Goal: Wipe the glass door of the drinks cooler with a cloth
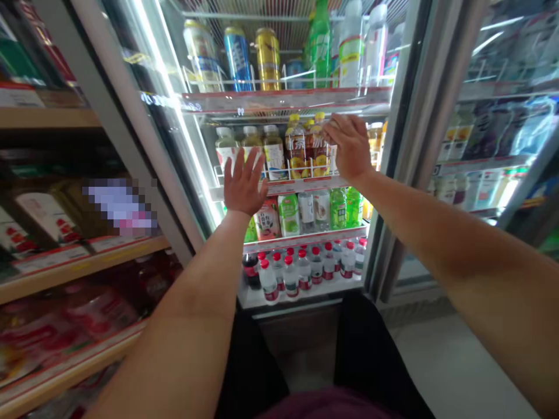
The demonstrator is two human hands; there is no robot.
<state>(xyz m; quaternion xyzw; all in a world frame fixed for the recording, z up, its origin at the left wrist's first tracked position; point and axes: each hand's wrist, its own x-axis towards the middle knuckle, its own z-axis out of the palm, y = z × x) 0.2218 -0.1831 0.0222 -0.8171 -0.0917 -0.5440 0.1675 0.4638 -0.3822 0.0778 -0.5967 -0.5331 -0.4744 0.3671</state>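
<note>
My left hand is open with its fingers spread, in front of pale-labelled bottles on a middle shelf of a lit drinks fridge. My right hand is at the right of that shelf, its fingers curled together at bottle-neck height. What they close on, if anything, is hidden. Just left of it are yellow-capped tea bottles with brown and yellow labels, upright behind a white wire rail.
Cans and a green bottle stand on the shelf above. Lower down are cartons and red-capped water bottles. A metal door frame borders the right side; wooden shelves with packaged drinks stand at left.
</note>
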